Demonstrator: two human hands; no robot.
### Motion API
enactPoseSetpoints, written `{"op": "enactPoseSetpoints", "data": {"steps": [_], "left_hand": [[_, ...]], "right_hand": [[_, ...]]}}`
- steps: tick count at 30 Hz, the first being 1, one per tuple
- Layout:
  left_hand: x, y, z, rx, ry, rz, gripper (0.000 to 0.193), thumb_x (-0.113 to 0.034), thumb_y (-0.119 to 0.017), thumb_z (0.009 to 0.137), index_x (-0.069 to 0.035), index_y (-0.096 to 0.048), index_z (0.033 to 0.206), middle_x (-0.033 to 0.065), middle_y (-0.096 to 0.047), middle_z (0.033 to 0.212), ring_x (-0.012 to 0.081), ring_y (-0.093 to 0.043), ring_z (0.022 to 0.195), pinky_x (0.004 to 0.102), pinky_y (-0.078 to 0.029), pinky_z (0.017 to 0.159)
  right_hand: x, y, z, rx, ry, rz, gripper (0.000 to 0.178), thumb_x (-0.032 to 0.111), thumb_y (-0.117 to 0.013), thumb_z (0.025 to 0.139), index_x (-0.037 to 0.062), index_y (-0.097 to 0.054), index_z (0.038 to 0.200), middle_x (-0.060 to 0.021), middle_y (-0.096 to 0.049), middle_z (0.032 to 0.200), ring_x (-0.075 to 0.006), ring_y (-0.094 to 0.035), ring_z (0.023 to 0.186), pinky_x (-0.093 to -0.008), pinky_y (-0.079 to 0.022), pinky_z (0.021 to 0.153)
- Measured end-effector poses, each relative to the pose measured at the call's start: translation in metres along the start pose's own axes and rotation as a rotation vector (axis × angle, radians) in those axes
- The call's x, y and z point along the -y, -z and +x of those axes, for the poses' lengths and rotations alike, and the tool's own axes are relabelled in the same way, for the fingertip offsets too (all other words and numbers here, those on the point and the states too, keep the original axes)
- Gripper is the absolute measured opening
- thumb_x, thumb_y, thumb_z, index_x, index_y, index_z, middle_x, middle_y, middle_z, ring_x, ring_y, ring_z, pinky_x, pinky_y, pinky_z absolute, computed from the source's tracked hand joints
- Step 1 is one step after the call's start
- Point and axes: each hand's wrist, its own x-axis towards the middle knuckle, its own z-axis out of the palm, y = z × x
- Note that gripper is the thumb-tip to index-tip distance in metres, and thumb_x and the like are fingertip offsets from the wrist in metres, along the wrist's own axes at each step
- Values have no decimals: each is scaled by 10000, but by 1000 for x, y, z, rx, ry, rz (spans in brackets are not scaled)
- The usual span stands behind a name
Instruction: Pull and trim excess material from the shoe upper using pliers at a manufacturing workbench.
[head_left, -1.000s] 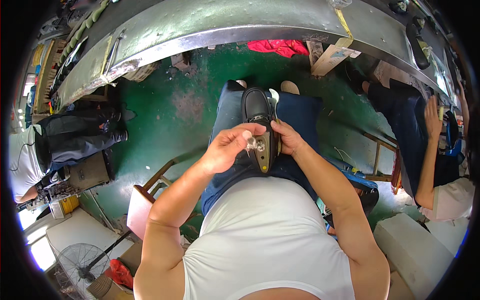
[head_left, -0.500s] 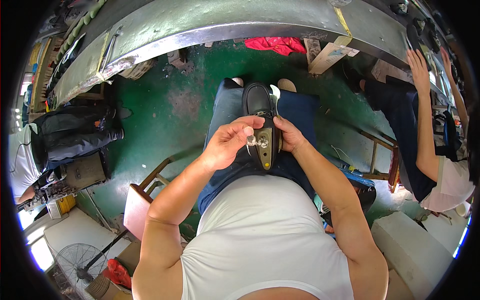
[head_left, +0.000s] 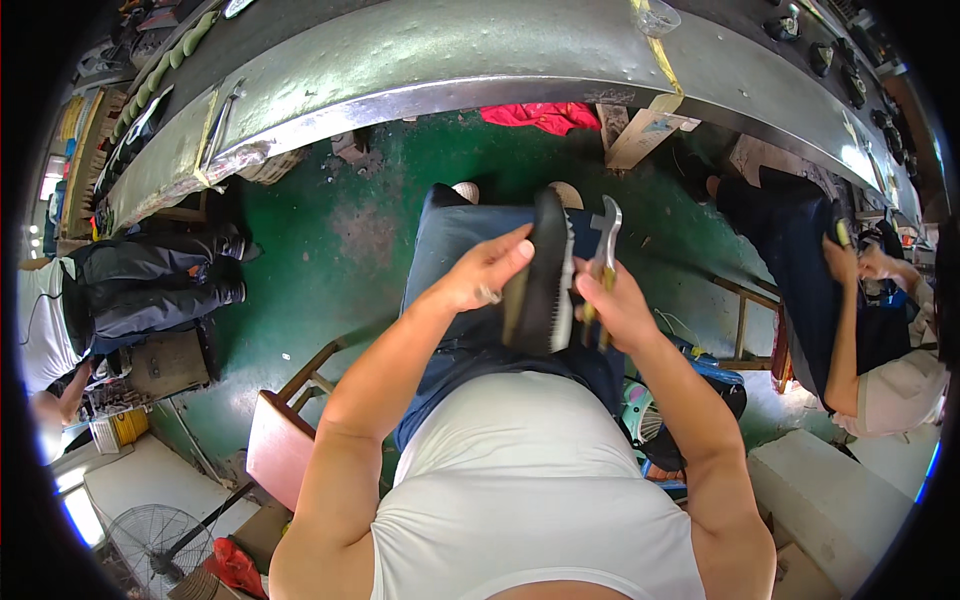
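Gripped steel-headed pincers upright in the right hand, well apart from the left hand. Had a black shoe between both hands, tipped sideways above blue trousers, sole toward the pincers. Brought left fingertips to its near side; could not tell whether clamped or merely touching.

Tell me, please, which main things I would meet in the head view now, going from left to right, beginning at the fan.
Fan, pink seat, the person's left hand, dark shoe, metal tool, wooden frame, another person's pale sleeve.
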Motion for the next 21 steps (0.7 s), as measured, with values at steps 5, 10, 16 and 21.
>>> {"op": "enactPoseSetpoints", "data": {"steps": [5,10,16,21], "left_hand": [[54,-19,6,58,82,527,1105,-460,-792,773,24,-172,1550,295,-427,1455,374,-413,1382,376,-301,1172],[51,-26,-2,-88,89,762,784,-294,-744,839,70,-394,1438,288,-535,1323,372,-569,1205,397,-462,1031],[84,-21,-7,-191,-176,1008,350,-164,-634,938,54,-603,1210,184,-708,900,338,-693,824,385,-547,777],[81,-14,-10,-290,412,217,287,-221,-602,976,41,-662,1076,182,-718,916,211,-700,840,362,-536,745]], "right_hand": [[9,38,-48,81,-55,-100,415,174,-632,960,42,-484,1325,-116,-613,1180,-167,-633,935,-281,-510,723],[-37,56,-56,62,-168,-412,284,158,-571,978,34,-535,1231,-64,-648,999,-139,-605,762,-292,-492,649],[-35,35,-41,122,-243,-818,215,225,-568,969,15,-585,1017,-78,-663,799,-175,-620,645,-332,-517,616],[-22,35,-31,121,-230,-785,239,231,-568,954,-7,-582,958,-98,-690,824,-195,-657,702,-351,-529,690]]}}
